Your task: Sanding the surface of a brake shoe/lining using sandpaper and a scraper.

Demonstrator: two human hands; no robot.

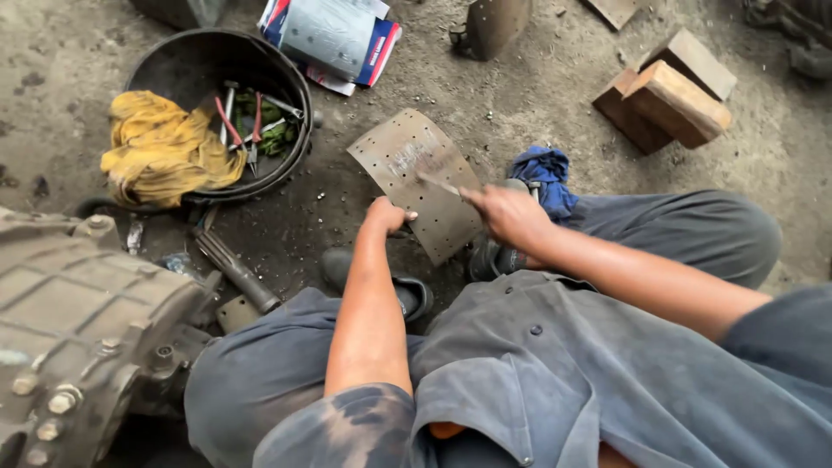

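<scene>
The person is sitting low on a dirt floor (537, 95), knees spread, with a curved, perforated brake lining (416, 186) lying on the ground between the feet. The left hand (387, 214) is gripping the lining's near left edge, fingers curled closed over it and pinning it down. The right hand (507, 212) is closing around a thin metal tool (438, 183), probably a blade or scraper, though blur is making it hard to tell, and its tip is resting on the lining's upper face near the middle. The lining's far edge is pointing toward a black round tub (186, 65), which is sitting just beyond it with a strip of bare floor between them; a yellow rag (160, 147) is draping over the tub's near rim and hand tools (251, 121) are lying inside. A blue cloth (539, 171) is lying just behind the right hand, close to the lining's right edge. Two wooden blocks (667, 95) are sitting well apart to the right, leaving open dirt between them and the lining. A large metal gearbox housing (78, 321) is crowding the left side near the left knee, with a short steel shaft (234, 270) lying beside it. A printed package (334, 39) is lying past the tub at the top.
</scene>
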